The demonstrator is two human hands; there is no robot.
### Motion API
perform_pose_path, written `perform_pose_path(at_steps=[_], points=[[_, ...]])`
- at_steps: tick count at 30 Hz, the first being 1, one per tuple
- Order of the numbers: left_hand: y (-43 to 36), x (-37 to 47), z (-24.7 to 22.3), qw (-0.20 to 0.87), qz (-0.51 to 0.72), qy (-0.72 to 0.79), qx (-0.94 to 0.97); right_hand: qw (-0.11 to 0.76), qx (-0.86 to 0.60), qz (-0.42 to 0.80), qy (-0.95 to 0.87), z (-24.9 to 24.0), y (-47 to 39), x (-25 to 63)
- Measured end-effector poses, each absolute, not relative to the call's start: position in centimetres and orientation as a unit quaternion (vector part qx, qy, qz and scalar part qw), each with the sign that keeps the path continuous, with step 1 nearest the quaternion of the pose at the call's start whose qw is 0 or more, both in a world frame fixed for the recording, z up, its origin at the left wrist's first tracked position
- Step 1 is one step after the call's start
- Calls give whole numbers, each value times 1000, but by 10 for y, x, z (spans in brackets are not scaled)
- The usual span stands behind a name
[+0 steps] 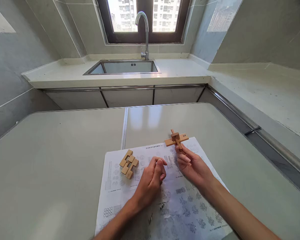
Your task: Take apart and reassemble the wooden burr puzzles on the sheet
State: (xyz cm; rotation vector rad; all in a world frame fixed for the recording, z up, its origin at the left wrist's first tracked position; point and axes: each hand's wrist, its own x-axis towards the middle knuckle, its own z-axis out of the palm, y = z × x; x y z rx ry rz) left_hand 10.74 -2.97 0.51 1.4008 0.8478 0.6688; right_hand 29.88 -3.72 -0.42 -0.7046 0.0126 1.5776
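Observation:
My right hand [191, 164] is closed, its fingertips pinching one stick of a partly joined wooden burr puzzle [175, 137]. Crossing sticks make up this puzzle, and a dark "2" shows on its flat piece. It is held up over the far right part of a printed instruction sheet [110, 196]. Curled above the middle of the sheet is my left hand [153, 178], thumb against the bent fingers; whatever lies inside them is hidden. To its left, several notched wooden puzzle pieces [129, 164] lie grouped together on the paper.
The sheet lies on a pale table [52, 166] with a seam across it. Beyond the far edge are a white counter [180, 68], a sink [130, 71] and a tap [146, 36] under a window. Another counter [270, 96] runs along the right.

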Motion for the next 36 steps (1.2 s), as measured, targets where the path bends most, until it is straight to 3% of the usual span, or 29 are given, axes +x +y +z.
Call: perform_pose_path(at_steps=[7,27,29,36], points=[[-32,107,8,590,275,375,660,682,-295,663,86,1,-32,308],[-34,106,6,498,252,352,752,679,-322,660,2,-8,-33,303],[-34,105,8,438,266,329,793,657,-336,672,-59,-11,-35,299],[-19,93,30,70,382,264,883,602,-355,679,-225,-9,-38,295]])
